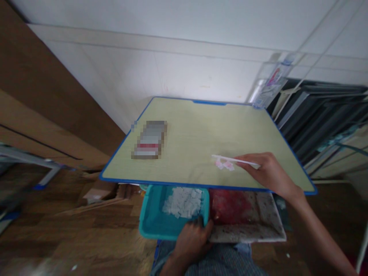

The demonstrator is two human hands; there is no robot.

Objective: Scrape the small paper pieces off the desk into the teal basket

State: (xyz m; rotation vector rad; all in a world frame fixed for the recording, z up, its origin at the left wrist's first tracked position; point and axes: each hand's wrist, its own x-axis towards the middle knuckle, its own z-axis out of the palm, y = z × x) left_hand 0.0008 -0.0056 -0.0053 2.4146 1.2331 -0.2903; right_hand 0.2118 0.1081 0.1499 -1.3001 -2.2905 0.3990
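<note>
A thin white stick (244, 161) is pinched in my right hand (268, 170), over the right half of the folding table. Its far tip is just above some small pinkish-white pieces (224, 165) on the tabletop; whether it touches them I cannot tell. My left hand (192, 237) is closed at the near right corner of a teal plastic tray (145, 218), its fingers curled over the rim. In that tray lies a heap of small white squares (184, 202). Beside it, under the table's edge, is a stained pale tray (267, 218) with a red patch inside.
The pale yellow tabletop (195, 134) has a blue rim. A blurred-out, phone-shaped object (151, 140) lies at its left. A clear plastic bottle (271, 84) stands at the back right corner, near stacked dark panels (322, 107). Cardboard (100, 191) lies on the floor at left.
</note>
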